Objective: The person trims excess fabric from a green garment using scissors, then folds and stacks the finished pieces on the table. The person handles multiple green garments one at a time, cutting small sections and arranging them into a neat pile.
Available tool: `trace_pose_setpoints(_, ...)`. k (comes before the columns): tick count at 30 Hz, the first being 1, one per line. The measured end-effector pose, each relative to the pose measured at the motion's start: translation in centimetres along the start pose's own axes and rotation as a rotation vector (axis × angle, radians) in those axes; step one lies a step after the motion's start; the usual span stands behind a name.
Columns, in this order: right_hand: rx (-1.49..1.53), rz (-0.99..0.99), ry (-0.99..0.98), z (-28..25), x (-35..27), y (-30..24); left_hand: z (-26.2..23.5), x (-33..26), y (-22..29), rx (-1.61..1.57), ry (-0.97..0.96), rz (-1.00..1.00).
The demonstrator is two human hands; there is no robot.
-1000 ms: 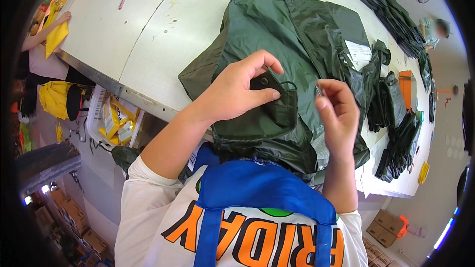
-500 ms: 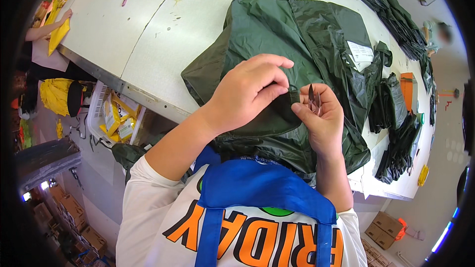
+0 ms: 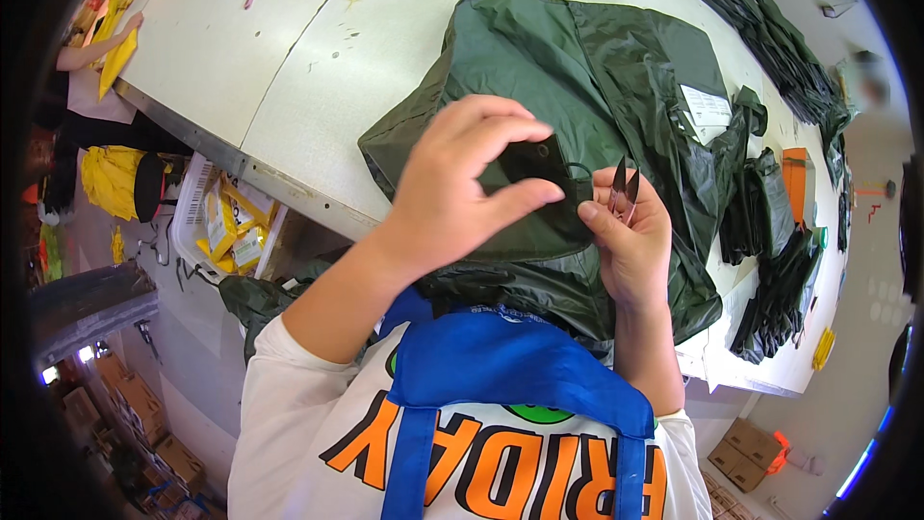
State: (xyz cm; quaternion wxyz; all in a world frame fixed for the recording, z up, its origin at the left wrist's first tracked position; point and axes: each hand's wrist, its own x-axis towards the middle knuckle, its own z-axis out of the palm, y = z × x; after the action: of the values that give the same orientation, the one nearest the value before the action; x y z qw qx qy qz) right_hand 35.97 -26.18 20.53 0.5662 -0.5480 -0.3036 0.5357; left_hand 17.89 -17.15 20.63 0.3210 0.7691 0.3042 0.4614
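Observation:
A dark green garment (image 3: 515, 58) of thin, shiny fabric lies spread on the white table in front of me. My right hand (image 3: 630, 241) is closed around small thread snips (image 3: 624, 195), their pointed blades up. Its thumb and fingertips also pinch the edge of a dark green flap by a short cord loop (image 3: 579, 169). My left hand (image 3: 443, 188) is at the flap's other side, thumb and index finger spread apart. Between them shows the flap (image 3: 525, 166) with a small round eyelet (image 3: 543, 150); some of the left fingers are hidden.
Folded dark green garments (image 3: 760, 29) and an orange box (image 3: 796, 183) lie along the table's right side. Below the left edge stands a white crate (image 3: 192, 197) with yellow packages. At far left, a person's hand (image 3: 132, 24) touches yellow fabric.
My left thumb and index finger have parted, and the dark flap with its eyelet now shows between them. The right hand still has the snips; their blades have turned slightly and spread.

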Motion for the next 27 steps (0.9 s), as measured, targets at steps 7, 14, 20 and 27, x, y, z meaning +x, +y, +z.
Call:
trace_pose_setpoints(7,-0.015,-0.009,0.008,-0.2,-0.2,0.0,-0.1,1.2,-1.5,-0.336,0.101,-0.201)
trace_pose_setpoints(14,0.041,-0.004,-0.024,-0.3,-0.5,0.8,-4.1,1.1,-5.8,0.298,0.058,-0.266)
trace_pose_setpoints(20,0.023,0.1,-0.175,0.3,-2.0,1.4,-4.1,0.2,-7.0,0.42,-0.31,-0.735)
trace_pose_setpoints(27,-0.001,0.288,-0.47,-0.6,-3.3,2.6,-6.4,-1.7,-5.4,-0.643,-0.027,-0.849)
